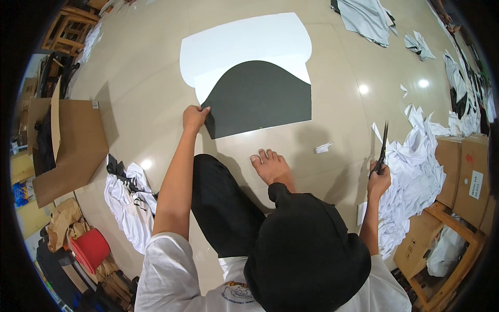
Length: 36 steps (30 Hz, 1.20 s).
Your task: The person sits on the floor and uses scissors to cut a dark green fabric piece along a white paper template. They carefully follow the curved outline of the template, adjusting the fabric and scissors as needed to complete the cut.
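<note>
My left hand (193,115) pinches the left edge of a dark grey flat piece (257,104) with a curved top edge. That piece lies over white pieces (244,39) with rounded sides on the tiled floor. My right hand (379,176) grips black scissors (383,143) at the right, beside a heap of white scraps (416,177). The blades point away from me; whether they are closed is hard to tell. My bare foot (273,169) rests on the floor below the dark piece.
An open cardboard box (78,145) stands at the left, above white fabric (125,208) and a red object (89,247). Cardboard boxes (462,171) and a wooden frame (468,244) line the right. Grey cloth pieces (364,21) lie at the back right.
</note>
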Motion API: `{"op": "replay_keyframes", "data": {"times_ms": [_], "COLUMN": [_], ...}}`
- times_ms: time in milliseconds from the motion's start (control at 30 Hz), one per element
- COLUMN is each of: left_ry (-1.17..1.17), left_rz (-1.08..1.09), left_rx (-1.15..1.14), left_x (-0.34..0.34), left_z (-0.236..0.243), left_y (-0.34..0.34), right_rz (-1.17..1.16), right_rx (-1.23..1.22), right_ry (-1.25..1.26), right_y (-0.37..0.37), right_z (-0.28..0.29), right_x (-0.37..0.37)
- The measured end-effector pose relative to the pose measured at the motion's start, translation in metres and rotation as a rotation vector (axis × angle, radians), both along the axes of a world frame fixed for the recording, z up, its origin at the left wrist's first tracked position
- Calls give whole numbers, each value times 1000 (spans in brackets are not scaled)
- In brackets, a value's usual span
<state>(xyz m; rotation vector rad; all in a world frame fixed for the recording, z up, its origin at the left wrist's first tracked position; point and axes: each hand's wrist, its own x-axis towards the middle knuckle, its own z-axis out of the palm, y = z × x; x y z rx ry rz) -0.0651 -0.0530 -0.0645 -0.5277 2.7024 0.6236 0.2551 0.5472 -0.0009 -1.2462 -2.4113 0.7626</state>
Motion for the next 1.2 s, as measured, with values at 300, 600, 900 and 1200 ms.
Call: {"op": "replay_keyframes", "data": {"times_ms": [300,600,900,1200], "left_ry": [95,144,323,312], "left_rz": [-14,149,-747,-750], "left_rx": [142,-433,135,176], "left_x": [-2,-58,49,80], "left_z": [-20,32,54,32], "left_y": [-27,-89,87,113], "right_rz": [103,260,432,523], "right_rx": [-195,-295,-254,-22], "right_ry": [30,20,-225,-282], "right_y": [-8,-63,-104,-113], "right_z": [-25,-22,-28,-36], "right_x": [-1,-40,-67,-74]}}
